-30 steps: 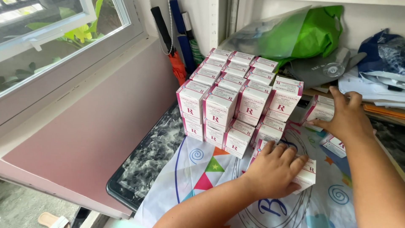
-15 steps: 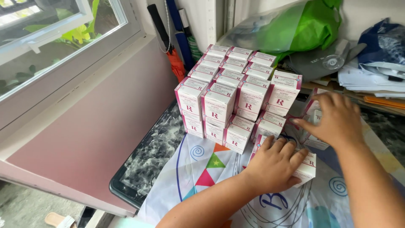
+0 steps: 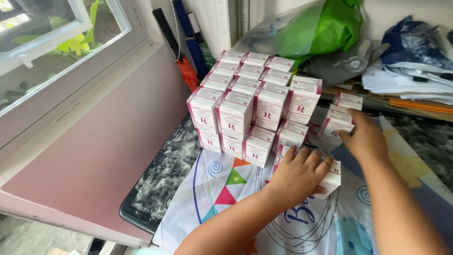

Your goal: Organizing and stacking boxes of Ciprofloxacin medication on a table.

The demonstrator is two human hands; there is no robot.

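This looks like a corner of a home used for storing things. My counter (image 3: 155, 189) is dark speckled stone, right under a window (image 3: 52, 52) with green leaves outside. Past the stack of pink and white boxes (image 3: 255, 104) lean folded umbrellas (image 3: 186, 52). Behind the boxes sits a green bag (image 3: 325, 28), with piled papers (image 3: 406, 80) beside it.

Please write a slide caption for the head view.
Left hand and right hand press on small white-and-pink cartons stacked beside a window.

Both hands, left (image 3: 298, 174) and right (image 3: 365, 138), palm-down, fingers spread.
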